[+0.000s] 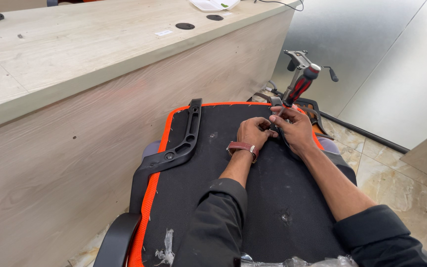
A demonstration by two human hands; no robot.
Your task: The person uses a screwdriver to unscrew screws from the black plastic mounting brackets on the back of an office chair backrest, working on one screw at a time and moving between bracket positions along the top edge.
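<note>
Close to the person, bits of clear plastic wrap (292, 262) lie at the bottom edge of an upturned chair seat (253, 198). The seat is black underneath with an orange rim. Two arms in dark sleeves reach out over it.

On the left side, a black armrest bracket (186, 136) is fixed along the orange rim, and it runs away from the person.

Farther out, the two hands meet near the far edge of the seat. The left hand (254, 132) wears a brown watch strap. Its fingers are curled down onto a black part on the seat, pressing it in place. I cannot tell just what it pinches.

The right hand (295, 129) is touching the left one. Its fingers are pressed together around the thin metal shaft of a screwdriver (300, 86). The screwdriver has a red and black handle. Its long way runs from the tip, down by the fingers, up and away to the right. So the handle sticks up above the right hand, and that hand is nearer to it.

Past the seat stand the grey chair base parts (300, 59) on the tiled floor (396, 168). A long wooden desk (75, 64) runs along the left.
</note>
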